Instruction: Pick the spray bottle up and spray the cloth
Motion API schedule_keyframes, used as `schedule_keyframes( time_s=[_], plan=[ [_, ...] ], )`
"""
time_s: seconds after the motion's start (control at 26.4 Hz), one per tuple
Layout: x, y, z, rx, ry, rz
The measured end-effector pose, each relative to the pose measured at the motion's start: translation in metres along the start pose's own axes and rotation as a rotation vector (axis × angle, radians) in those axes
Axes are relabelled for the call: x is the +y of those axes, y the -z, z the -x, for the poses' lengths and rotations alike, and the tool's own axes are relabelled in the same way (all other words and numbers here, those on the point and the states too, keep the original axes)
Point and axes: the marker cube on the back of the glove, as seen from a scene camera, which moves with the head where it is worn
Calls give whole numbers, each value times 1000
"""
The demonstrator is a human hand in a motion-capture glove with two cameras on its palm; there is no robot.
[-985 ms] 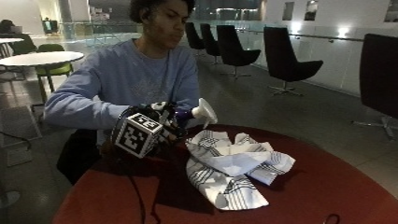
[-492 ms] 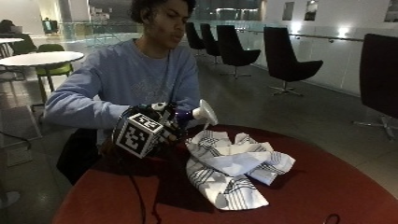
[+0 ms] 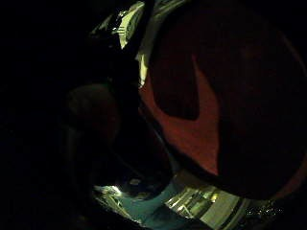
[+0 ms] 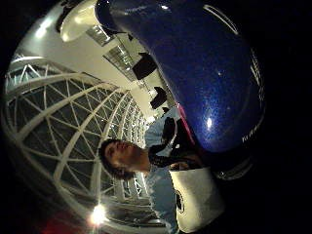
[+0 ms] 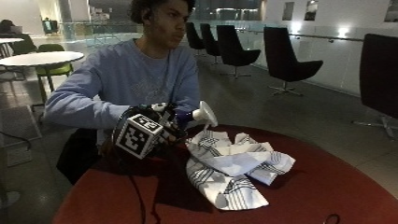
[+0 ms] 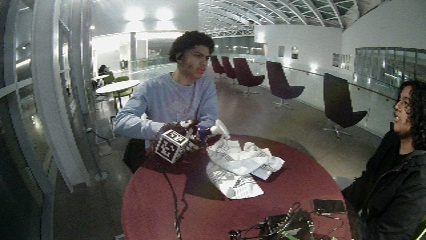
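The spray bottle (image 5: 198, 115) stayed where it had been half a second earlier, gripped in the gloved right hand (image 5: 155, 133) above the red table (image 5: 323, 186), nozzle just beside the crumpled striped cloth (image 5: 233, 170) lying there.

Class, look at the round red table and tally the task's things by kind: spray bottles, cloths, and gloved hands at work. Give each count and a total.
Spray bottle: 1, blue with a white head, held in the gloved right hand
Cloth: 1, white with dark stripes, crumpled on the table
Gloved right hand: 1
Total: 3
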Motion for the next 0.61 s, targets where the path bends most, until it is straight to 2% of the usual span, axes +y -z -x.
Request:
schedule_keyframes(
  time_s=[0.61],
  plan=[
    [-1,-3,-2,-7,-16,19]
  ],
)
